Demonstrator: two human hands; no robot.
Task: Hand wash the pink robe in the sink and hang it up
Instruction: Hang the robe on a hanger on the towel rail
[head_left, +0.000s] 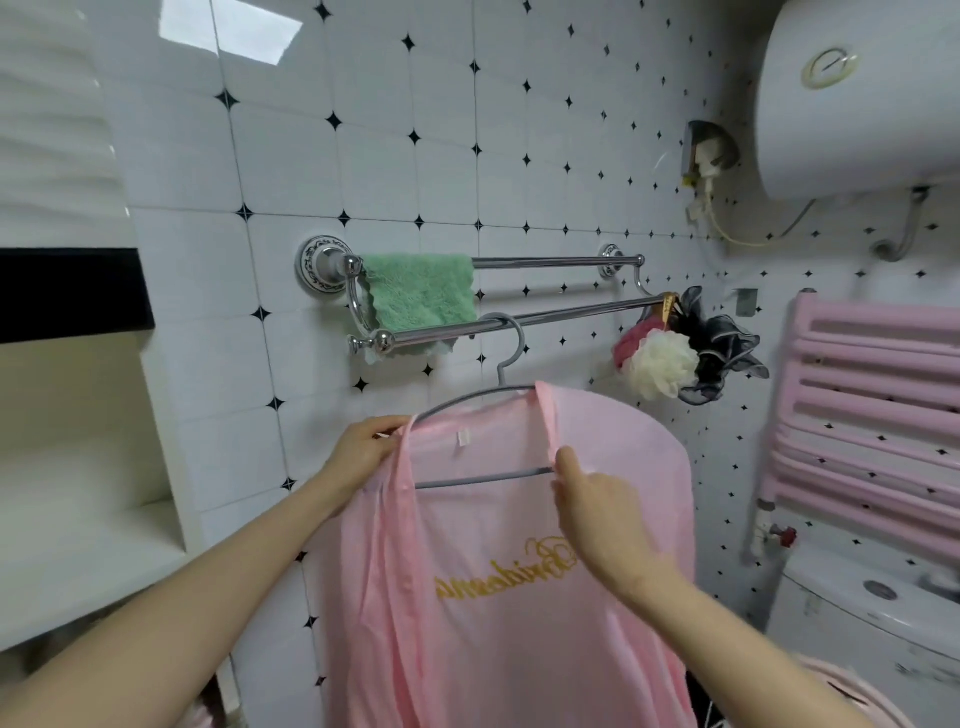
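Tiled wall (415, 182), rail (571, 314) above my hands: left hand (363, 447) and right hand (587, 493) each pinch the pink robe (519, 623) (on its hanger (483, 478)); uneven tugging may slide it off.

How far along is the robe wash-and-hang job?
Done: the pink robe sits on the grey hanger, hooked over the front towel rail. In hand: the left hand pinches one front edge by the shoulder, the right hand pinches the other near the crossbar, apparently straightening it. Left: let go. No sink in view, so the washing cannot be checked.
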